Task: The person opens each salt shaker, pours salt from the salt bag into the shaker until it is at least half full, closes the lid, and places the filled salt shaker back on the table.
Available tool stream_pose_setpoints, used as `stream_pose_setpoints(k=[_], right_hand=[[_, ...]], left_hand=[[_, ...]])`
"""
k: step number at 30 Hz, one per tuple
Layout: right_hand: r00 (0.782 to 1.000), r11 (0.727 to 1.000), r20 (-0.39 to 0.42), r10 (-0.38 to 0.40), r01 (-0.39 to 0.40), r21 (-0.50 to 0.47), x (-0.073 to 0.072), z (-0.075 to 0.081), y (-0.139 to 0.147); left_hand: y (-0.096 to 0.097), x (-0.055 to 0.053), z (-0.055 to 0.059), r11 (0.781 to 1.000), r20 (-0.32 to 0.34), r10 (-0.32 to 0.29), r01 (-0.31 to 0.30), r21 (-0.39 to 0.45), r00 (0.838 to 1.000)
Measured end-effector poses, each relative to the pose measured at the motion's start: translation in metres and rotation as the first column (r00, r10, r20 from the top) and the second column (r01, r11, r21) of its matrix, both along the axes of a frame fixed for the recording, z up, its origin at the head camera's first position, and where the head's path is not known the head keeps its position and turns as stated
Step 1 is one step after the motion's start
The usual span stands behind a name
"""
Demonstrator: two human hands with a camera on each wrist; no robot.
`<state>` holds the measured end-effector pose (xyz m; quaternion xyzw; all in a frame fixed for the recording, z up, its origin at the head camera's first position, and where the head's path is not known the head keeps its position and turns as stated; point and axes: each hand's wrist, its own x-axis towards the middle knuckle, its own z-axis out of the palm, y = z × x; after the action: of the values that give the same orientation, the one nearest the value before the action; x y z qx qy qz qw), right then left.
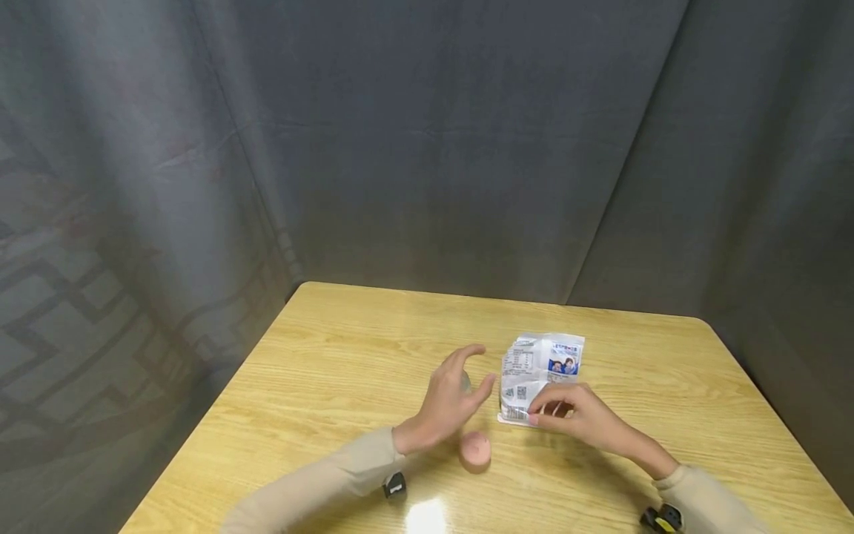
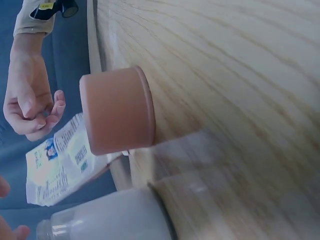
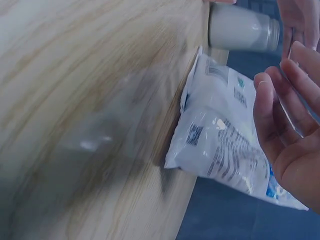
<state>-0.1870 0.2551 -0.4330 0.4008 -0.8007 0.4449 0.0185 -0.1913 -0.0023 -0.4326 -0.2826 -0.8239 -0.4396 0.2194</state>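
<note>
My left hand [image 1: 445, 400] is spread in a wide curve, thumb and fingers apart, beside a whitish translucent bottle [image 2: 110, 220] with a clear neck. In the head view the hand hides most of that bottle. A white printed plastic bag [image 1: 523, 371] stands on the table to the right, bearing a blue picture and codes. At its lower right corner is my right hand [image 1: 580, 419], thumb and fingers loosely bent. Nothing shows between those fingers in the right wrist view. A small pink cylinder [image 2: 117, 110], rimmed at its base, sits on the table nearer to me than the bottle.
The wooden table [image 1: 347, 341] has rounded far corners. Dark grey curtains [image 1: 427, 163] hang behind it and along both sides. Dark devices are strapped at both wrists, the right one [image 1: 660, 518] having a yellow mark.
</note>
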Motion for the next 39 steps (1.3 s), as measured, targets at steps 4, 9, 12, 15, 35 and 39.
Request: stream_pose_setpoints(k=[4, 9, 12, 15, 35, 39], right_hand=[[0.999, 1.0, -0.034, 0.029, -0.029, -0.008, -0.001, 0.001, -0.008], [0.996, 0.998, -0.051, 0.067, -0.067, 0.004, 0.0, 0.003, -0.019], [0.995, 0.996, -0.049, 0.087, -0.086, 0.019, 0.001, 0.003, -0.025], [0.993, 0.994, -0.052, 0.102, -0.1, 0.035, 0.001, 0.002, -0.032], [0.971, 0.935, -0.128, 0.2, -0.15, 0.321, 0.008, -0.01, -0.065], [0.966, 0.923, -0.147, 0.211, -0.147, 0.356, 0.008, -0.011, -0.068]], left_hand=[[-0.005, -0.002, 0.0, 1.0, 0.025, 0.008, -0.008, -0.012, 1.0], [-0.012, -0.001, -0.002, 1.0, 0.107, 0.017, -0.015, -0.026, 0.994], [-0.016, -0.001, -0.002, 0.999, 0.15, 0.024, -0.019, -0.035, 0.988], [-0.021, 0.0, -0.003, 0.999, 0.167, 0.022, -0.015, -0.04, 0.986], [-0.039, -0.002, -0.016, 0.995, 0.304, 0.036, -0.007, -0.097, 0.952], [-0.04, -0.003, -0.018, 0.993, 0.299, 0.046, -0.012, -0.115, 0.953]])
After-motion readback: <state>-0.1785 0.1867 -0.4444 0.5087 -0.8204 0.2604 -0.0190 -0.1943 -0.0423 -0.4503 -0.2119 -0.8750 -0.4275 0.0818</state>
